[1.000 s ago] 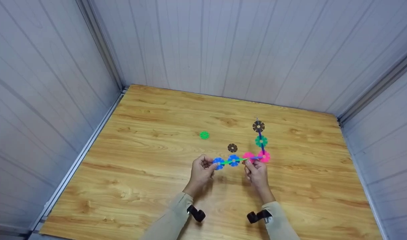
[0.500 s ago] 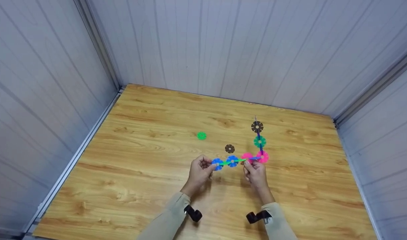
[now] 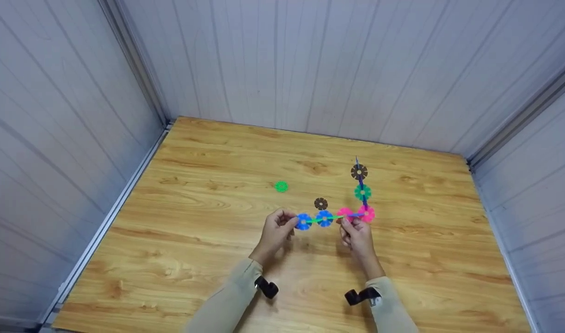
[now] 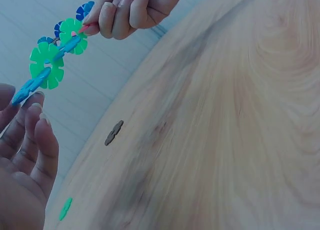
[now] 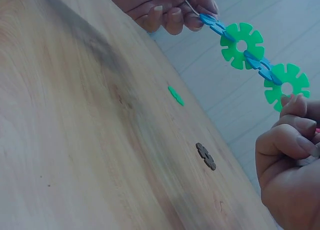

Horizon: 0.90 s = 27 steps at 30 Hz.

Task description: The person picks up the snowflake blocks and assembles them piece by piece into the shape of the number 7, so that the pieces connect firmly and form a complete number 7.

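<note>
A chain of slotted plastic snowflake discs, joined edge to edge at right angles, hangs between the two hands above the table. My left hand point(image 3: 274, 231) pinches its left end, by the blue disc point(image 3: 303, 222). A green disc point(image 4: 52, 73) follows that blue one in the left wrist view. My right hand point(image 3: 359, 241) grips the chain with thumb and fingers near the pink discs point(image 3: 367, 213), and its fingers partly hide that section. Beyond the pink corner the chain turns away from me, through a teal disc point(image 3: 362, 192) to a brown disc point(image 3: 359, 172) near the far end.
A loose brown disc point(image 3: 321, 203) lies flat on the wooden tabletop point(image 3: 194, 222), just beyond the chain. A loose green disc point(image 3: 281, 186) lies farther left. Panelled walls point(image 3: 301, 64) stand at the back and both sides. Each wrist carries a black camera point(image 3: 267, 287).
The left fingertips have drawn back toward the outer edge of the blue end disc, so more of it shows. The right hand keeps its grip, and the loose discs stay where they were.
</note>
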Tool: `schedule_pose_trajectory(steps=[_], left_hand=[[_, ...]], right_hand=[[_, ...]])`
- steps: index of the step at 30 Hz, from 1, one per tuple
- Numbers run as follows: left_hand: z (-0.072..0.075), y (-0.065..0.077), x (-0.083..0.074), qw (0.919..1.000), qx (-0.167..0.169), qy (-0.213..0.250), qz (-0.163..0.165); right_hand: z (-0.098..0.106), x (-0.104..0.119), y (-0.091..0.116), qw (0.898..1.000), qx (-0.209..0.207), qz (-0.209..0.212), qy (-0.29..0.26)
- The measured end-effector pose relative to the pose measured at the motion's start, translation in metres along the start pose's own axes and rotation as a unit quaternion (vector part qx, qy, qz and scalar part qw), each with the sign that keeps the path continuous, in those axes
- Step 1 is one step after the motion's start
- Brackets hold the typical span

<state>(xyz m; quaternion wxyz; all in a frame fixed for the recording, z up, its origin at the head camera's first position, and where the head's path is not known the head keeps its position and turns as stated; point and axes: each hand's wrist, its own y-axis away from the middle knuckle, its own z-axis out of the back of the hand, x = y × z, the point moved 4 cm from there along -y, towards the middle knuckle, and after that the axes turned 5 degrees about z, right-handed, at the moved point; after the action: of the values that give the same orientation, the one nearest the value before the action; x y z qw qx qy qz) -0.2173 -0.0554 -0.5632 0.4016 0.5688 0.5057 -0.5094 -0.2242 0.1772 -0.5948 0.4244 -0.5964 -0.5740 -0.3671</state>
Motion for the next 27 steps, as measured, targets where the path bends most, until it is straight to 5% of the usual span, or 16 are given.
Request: schedule_pose_trajectory(steps=[7,13,20,27], left_hand=[[-0.001,-0.002,0.005,0.9991,0.032,-0.014,0.023],[-0.003,-0.005,0.03,0.9987,-0.005,0.024,0.046],[-0.022,0.005,0.032,0.9944,-0.038,0.073,0.066],[-0.038,0.008,0.035,0.996,0.002,0.061,0.066]], right_hand=[[0.0,0.004,0.002,1.0,0.007,0.002,0.02],[-0.011,0.002,0.002,0.999,0.031,0.012,0.016],[-0.027,0.002,-0.001,0.998,0.036,0.021,0.042],[-0.032,0.004,0.0,0.991,0.013,0.072,0.108]])
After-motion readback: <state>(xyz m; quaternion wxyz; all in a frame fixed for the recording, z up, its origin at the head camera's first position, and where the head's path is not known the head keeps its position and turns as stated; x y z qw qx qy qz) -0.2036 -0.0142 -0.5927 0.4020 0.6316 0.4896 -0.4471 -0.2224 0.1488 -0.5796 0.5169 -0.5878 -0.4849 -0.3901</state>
